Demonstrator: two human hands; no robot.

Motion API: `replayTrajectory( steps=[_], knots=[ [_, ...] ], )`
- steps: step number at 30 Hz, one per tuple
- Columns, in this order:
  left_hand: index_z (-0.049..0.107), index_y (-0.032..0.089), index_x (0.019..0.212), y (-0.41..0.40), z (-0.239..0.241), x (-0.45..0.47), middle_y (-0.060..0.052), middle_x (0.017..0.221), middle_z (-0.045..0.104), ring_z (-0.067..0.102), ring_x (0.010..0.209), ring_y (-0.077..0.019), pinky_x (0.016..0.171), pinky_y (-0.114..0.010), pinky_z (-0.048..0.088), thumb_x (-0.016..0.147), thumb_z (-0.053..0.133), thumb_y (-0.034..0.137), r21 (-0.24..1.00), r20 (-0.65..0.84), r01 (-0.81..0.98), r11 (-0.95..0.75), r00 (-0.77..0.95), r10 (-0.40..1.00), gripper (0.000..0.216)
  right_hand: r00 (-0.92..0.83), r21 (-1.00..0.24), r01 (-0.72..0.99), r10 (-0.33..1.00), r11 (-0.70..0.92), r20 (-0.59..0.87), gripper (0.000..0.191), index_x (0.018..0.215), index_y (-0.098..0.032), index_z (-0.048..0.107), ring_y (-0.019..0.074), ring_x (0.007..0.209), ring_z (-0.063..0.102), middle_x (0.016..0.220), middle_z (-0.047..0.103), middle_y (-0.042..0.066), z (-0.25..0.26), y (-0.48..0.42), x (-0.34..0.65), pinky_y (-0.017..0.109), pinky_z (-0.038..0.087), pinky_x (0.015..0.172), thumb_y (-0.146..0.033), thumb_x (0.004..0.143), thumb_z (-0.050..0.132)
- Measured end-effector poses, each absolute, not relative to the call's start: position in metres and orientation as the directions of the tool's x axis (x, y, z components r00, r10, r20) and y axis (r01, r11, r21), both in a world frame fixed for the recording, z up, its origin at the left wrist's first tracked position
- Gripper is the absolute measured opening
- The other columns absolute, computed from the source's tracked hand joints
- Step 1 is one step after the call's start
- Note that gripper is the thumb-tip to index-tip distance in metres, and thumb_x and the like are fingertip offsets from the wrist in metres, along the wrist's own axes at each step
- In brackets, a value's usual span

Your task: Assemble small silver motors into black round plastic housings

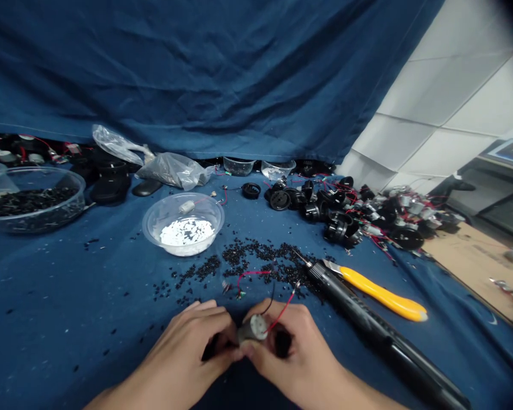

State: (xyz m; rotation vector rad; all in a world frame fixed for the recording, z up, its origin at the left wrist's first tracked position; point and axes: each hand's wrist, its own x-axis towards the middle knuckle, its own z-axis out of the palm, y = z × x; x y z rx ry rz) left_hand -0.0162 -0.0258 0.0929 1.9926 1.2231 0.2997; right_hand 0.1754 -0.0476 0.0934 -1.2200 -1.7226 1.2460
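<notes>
A small silver motor (256, 327) with a red wire and a black wire points up between my two hands, close to the table's front. My left hand (200, 336) is closed against its left side, thumb tip touching. My right hand (288, 339) curls around the other side with the thumb pressed on the front. Something black shows inside the curl of each hand, but the fingers cover most of it. Just beyond the hands lie a loose red wire (254, 273) and many tiny black screws or bits (248, 256) scattered on the blue cloth.
A black electric screwdriver (367, 324) and a yellow utility knife (380, 291) lie at right. Behind are black round housings (312, 202) and wired motors (410, 210). A clear bowl (147, 219) holds white pieces; another bowl (79, 199) holds black pieces. A plastic bag (171, 169) lies behind.
</notes>
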Motion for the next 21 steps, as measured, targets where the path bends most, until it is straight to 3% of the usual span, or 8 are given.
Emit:
replayTrajectory(
  steps=[3, 7, 15, 21],
  knots=[
    [0.057, 0.021, 0.072, -0.026, 0.098, -0.018, 0.005, 0.071, 0.053, 0.050, 0.068, -0.0143, 0.064, -0.026, 0.037, 0.088, 0.054, 0.026, 0.794, -0.174, 0.581, -0.178, 0.497, 0.850, 0.016, -0.259, -0.985, 0.171, 0.965, 0.013, -0.033, 0.010, 0.081, -0.016, 0.059, 0.0090, 0.057, 0.045, 0.068, 0.053, -0.003, 0.093, -0.045, 0.178, 0.021, 0.038, 0.054, -0.024, 0.082, 0.065],
    [0.060, 0.023, 0.074, -0.027, 0.104, -0.019, 0.006, 0.065, 0.049, 0.047, 0.061, -0.0128, 0.058, -0.024, 0.037, 0.089, 0.054, 0.030, 0.854, -0.161, 0.510, -0.097, 0.438, 0.885, 0.018, -0.288, -0.996, 0.043, 0.954, -0.080, -0.089, 0.015, 0.090, -0.015, 0.062, 0.0090, 0.059, 0.050, 0.073, 0.059, -0.001, 0.090, -0.044, 0.180, 0.022, 0.042, 0.058, -0.026, 0.083, 0.069],
    [0.064, 0.025, 0.073, -0.033, 0.101, -0.021, 0.006, 0.066, 0.057, 0.053, 0.060, -0.0107, 0.057, -0.020, 0.041, 0.086, 0.059, 0.024, 0.876, 0.013, 0.434, -0.208, 0.410, 0.912, 0.014, -0.327, -0.999, -0.001, 0.944, -0.035, -0.033, 0.016, 0.094, -0.016, 0.064, 0.0115, 0.065, 0.058, 0.076, 0.064, 0.001, 0.091, -0.045, 0.182, 0.025, 0.047, 0.064, -0.025, 0.083, 0.070],
    [0.066, 0.025, 0.071, -0.033, 0.105, -0.017, 0.007, 0.063, 0.057, 0.053, 0.057, -0.0102, 0.055, -0.019, 0.041, 0.080, 0.062, 0.017, 0.888, 0.019, 0.417, -0.193, 0.386, 0.922, 0.012, -0.355, -1.000, 0.027, 0.935, -0.010, -0.019, 0.014, 0.093, -0.014, 0.064, 0.0129, 0.064, 0.058, 0.075, 0.064, 0.002, 0.096, -0.044, 0.182, 0.026, 0.047, 0.063, -0.025, 0.083, 0.068]
  ],
)
